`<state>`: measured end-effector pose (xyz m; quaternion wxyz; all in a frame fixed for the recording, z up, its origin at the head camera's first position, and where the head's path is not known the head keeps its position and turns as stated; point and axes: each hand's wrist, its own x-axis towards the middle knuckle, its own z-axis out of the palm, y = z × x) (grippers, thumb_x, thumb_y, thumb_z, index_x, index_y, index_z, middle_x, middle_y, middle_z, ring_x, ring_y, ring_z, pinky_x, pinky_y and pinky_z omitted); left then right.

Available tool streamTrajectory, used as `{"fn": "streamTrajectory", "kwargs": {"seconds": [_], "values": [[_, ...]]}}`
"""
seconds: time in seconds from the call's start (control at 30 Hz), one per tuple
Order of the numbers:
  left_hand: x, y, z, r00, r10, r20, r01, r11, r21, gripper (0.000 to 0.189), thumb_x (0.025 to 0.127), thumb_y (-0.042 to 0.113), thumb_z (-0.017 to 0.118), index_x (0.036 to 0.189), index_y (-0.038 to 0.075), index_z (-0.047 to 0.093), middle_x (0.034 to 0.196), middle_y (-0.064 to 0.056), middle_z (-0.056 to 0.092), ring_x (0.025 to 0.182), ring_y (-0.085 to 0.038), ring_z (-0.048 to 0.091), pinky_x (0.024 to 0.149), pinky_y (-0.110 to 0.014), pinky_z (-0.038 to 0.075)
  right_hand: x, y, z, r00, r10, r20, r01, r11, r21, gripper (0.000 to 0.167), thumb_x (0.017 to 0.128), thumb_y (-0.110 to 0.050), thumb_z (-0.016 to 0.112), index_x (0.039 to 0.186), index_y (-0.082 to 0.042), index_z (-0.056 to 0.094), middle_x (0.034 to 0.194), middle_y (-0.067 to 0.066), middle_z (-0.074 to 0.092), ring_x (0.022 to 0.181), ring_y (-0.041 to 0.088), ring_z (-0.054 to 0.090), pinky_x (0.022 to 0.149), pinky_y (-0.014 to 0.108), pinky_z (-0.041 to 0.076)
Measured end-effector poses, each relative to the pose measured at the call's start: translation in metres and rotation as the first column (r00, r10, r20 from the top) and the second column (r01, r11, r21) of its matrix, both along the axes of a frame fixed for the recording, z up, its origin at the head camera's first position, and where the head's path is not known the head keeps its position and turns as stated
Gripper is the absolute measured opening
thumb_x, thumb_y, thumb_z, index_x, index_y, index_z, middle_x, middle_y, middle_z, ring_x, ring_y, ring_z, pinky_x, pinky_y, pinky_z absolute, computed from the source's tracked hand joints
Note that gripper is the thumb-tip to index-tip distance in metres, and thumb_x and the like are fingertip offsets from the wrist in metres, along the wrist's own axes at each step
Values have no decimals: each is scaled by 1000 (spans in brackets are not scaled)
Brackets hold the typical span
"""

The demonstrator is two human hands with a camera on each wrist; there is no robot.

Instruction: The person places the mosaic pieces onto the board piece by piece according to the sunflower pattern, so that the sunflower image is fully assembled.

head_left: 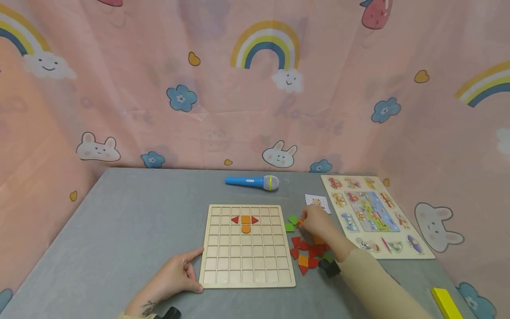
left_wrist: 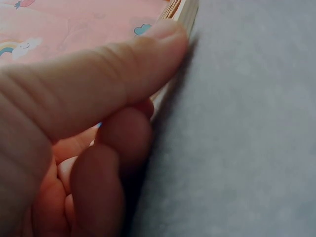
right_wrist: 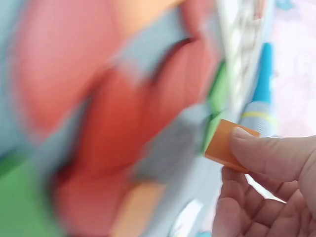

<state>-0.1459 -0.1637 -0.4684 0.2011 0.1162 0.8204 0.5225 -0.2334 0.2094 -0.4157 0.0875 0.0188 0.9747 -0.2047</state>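
A wooden grid board lies on the table. Near its top are an orange square, an orange circle and two red triangles, one on each side of the square. My left hand rests at the board's lower left, index finger and thumb touching its edge; its other fingers are curled under. My right hand pinches an orange square tile between thumb and fingers, right of the board. Below that hand lie red tiles, green tiles and other orange tiles.
A blue toy microphone lies behind the board. A small printed card is beyond my right hand. To the right lies a wooden picture puzzle, with a yellow block at the table's near right edge.
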Motion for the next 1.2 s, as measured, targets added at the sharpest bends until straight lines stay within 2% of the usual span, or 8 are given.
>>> {"fn": "streamTrajectory", "kwargs": {"seconds": [0.1, 0.27, 0.47, 0.67, 0.97, 1.1, 1.2], "values": [[0, 0, -1, 1000, -1, 0, 1, 1000, 4, 102, 53, 6, 86, 139, -8, 33, 56, -3, 58, 47, -10, 47, 41, -23, 35, -4, -19, 9, 998, 48, -48, -51, 997, -64, 11, 76, -10, 71, 75, -6, 61, 74, 5, 55, 68, 19, 48, 57, 30, 39], [0, -1, -2, 1000, -8, -13, 8, 1000, 0, 102, 54, 7, 86, 139, -9, 32, 56, -3, 58, 46, -9, 47, 41, -23, 35, -9, -68, 15, 972, 205, -118, -221, 964, -148, 5, 78, -9, 70, 77, -5, 66, 75, 2, 60, 69, 15, 50, 62, 27, 42], [-1, -1, -1, 1000, -11, -14, 11, 1000, -7, 102, 54, 8, 86, 139, -9, 32, 56, -3, 58, 46, -9, 47, 41, -23, 35, -7, -121, 11, 942, 322, -95, -332, 935, -127, 3, 81, -7, 67, 82, -7, 70, 81, 1, 65, 72, 13, 53, 64, 27, 44], [-1, -1, -1, 1000, -9, 2, 9, 1000, 6, 103, 54, 7, 86, 139, -9, 31, 56, -3, 58, 47, -10, 47, 41, -23, 36, -7, -143, 0, 934, 351, -69, -355, 933, -60, 3, 81, -10, 68, 78, -12, 69, 82, -1, 64, 67, 11, 50, 62, 27, 42], [-1, -2, -1, 1000, -4, 12, 4, 1000, 17, 103, 54, 7, 86, 139, -8, 32, 56, -3, 58, 46, -10, 48, 41, -24, 36, -8, -148, -6, 943, 329, -54, -332, 940, -74, 7, 81, -12, 68, 74, -13, 68, 84, -2, 64, 71, 12, 52, 67, 30, 44], [-1, -1, -1, 1000, -2, 10, 2, 1000, 17, 103, 54, 7, 86, 139, -9, 32, 56, -3, 58, 46, -10, 47, 41, -23, 35, -5, -150, -8, 936, 342, -80, -343, 939, -4, 4, 82, -13, 67, 81, -13, 72, 91, -2, 67, 76, 12, 57, 68, 30, 46], [-1, -1, -1, 1000, -3, 13, 2, 1000, 18, 103, 54, 6, 86, 139, -9, 32, 56, -4, 58, 46, -10, 47, 41, -23, 35, -2, -151, -9, 929, 357, -98, -352, 934, 70, 10, 83, -14, 67, 91, -12, 72, 98, -1, 68, 84, 15, 61, 69, 32, 48]]}}
